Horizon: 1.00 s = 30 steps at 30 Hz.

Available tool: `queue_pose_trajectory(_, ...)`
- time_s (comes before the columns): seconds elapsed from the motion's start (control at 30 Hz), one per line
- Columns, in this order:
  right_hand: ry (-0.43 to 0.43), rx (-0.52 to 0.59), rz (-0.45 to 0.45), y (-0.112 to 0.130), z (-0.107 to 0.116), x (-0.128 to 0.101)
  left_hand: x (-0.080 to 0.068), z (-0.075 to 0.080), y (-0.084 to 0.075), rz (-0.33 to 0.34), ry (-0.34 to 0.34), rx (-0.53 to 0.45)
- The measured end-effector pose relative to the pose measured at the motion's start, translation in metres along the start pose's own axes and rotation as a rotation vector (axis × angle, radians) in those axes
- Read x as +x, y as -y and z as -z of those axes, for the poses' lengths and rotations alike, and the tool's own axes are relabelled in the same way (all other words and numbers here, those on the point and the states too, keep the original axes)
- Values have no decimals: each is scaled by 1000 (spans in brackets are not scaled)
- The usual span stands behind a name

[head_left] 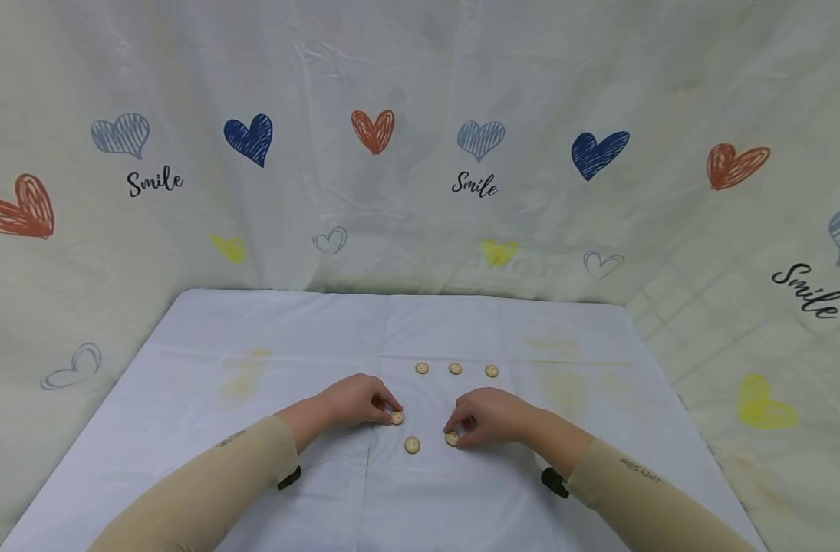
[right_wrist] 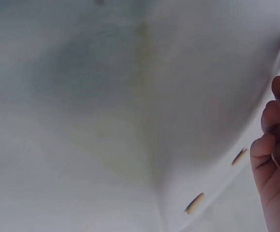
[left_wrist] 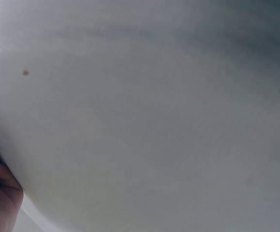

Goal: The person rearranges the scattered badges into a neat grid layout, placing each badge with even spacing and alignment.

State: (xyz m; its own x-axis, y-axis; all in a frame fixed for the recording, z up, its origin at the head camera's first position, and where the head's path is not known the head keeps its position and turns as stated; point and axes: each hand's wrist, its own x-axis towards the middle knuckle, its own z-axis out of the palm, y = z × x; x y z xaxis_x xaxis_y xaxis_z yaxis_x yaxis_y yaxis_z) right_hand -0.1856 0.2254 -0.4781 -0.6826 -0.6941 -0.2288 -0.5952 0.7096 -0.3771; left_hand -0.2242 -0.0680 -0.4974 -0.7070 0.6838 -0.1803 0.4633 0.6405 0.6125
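Left hand (head_left: 354, 400) pinches a button (head_left: 397, 418); right hand (head_left: 489, 418) seemingly pinches another (head_left: 452, 438)

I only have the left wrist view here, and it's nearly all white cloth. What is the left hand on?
Observer: The left hand pinches a button on the cloth.
Operator: And the right hand?
Observer: The right hand pinches another button, nearer the person.
Operator: Any loose buttons?
Observer: One loose button lies between the hands, and a row of three lies farther away on the cloth.
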Motion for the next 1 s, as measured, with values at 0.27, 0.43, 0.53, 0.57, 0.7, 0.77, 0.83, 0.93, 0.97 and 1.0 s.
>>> queue_pose_trajectory(0.27,-16,-73,26,0,-1,2,1,1,-1,16,3,6)
queue_pose_trajectory(0.43,-33,-98,33,-1,1,1,1,1,-2,24,3,8)
queue_pose_trajectory(0.53,-44,-110,30,-2,3,0,0,1,-3,31,3,3)
queue_pose_trajectory(0.57,-46,-111,28,-2,4,0,0,1,-3,33,1,1)
queue_pose_trajectory(0.7,-61,-90,21,0,9,-2,-1,1,-5,33,-1,-6)
queue_pose_trajectory(0.77,-69,-79,16,1,11,-3,-1,1,-5,34,-1,-6)
queue_pose_trajectory(0.83,-78,-79,6,0,12,-5,-1,1,-4,34,-2,-7)
queue_pose_trajectory(0.93,-88,-88,-18,-4,14,-8,-1,0,-2,34,-3,-8)
queue_pose_trajectory(0.97,-91,-93,-28,-6,15,-9,-1,0,-1,32,-4,-9)
queue_pose_trajectory(1.0,-96,-94,-36,-8,17,-11,-1,0,-1,28,-6,-12)
